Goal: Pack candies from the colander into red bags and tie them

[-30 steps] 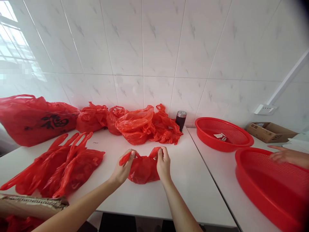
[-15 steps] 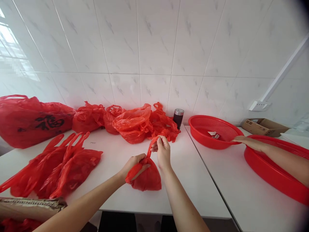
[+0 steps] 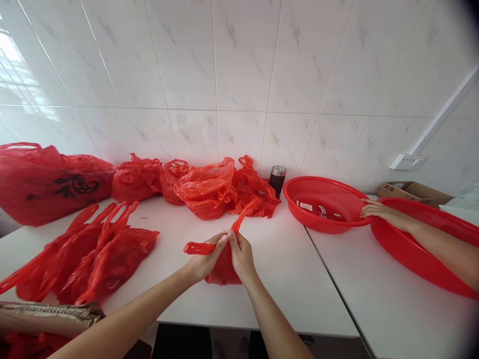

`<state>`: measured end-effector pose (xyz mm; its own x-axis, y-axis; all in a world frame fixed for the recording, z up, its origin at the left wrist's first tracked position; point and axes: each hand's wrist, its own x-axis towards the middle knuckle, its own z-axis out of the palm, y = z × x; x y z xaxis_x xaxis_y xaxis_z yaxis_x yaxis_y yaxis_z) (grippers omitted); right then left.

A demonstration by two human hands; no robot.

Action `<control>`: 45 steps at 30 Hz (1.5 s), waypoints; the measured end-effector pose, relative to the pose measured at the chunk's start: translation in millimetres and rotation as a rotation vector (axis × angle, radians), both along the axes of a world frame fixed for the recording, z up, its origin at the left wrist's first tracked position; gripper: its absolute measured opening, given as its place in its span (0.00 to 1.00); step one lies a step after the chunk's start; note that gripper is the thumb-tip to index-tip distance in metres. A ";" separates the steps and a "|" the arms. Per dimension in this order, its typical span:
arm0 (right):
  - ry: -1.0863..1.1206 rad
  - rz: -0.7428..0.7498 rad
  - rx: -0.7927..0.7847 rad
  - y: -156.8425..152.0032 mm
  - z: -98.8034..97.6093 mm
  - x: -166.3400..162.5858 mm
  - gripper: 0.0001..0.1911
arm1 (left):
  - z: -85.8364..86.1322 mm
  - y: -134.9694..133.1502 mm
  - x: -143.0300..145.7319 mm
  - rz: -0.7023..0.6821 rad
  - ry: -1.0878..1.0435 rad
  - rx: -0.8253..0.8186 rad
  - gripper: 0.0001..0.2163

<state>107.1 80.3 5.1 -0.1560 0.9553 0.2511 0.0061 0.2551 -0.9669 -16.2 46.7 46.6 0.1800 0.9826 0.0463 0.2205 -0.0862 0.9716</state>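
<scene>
A small red plastic bag [image 3: 223,269] rests on the white table in front of me, bulging at the bottom. Both hands meet at its gathered neck. My left hand [image 3: 207,257] is closed on one handle of the bag, and a loop of it sticks out to the left. My right hand [image 3: 241,253] pinches the neck and the other handle, whose strip rises up and to the right above the fingers. Whatever the bag contains is hidden, and the hands cover the place where the handles cross.
Flat red bags [image 3: 108,254] lie at left beside a cardboard box [image 3: 48,316]. Filled red bags [image 3: 205,192] line the wall, near a dark tumbler [image 3: 277,180]. At right, another person's hand [image 3: 385,214] grips a red basket [image 3: 329,227] holding small packets; a second red basket [image 3: 415,262] stands beside it.
My right hand has come down from the raised handle to the bag's neck, beside my left hand. A handle loop now sticks out leftward. The basket at right has shifted slightly left, showing more packets.
</scene>
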 end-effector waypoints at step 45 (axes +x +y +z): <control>-0.033 0.168 0.131 20.0 -2.8 -30.2 0.19 | 21.2 -40.2 -69.1 0.267 0.781 0.034 0.12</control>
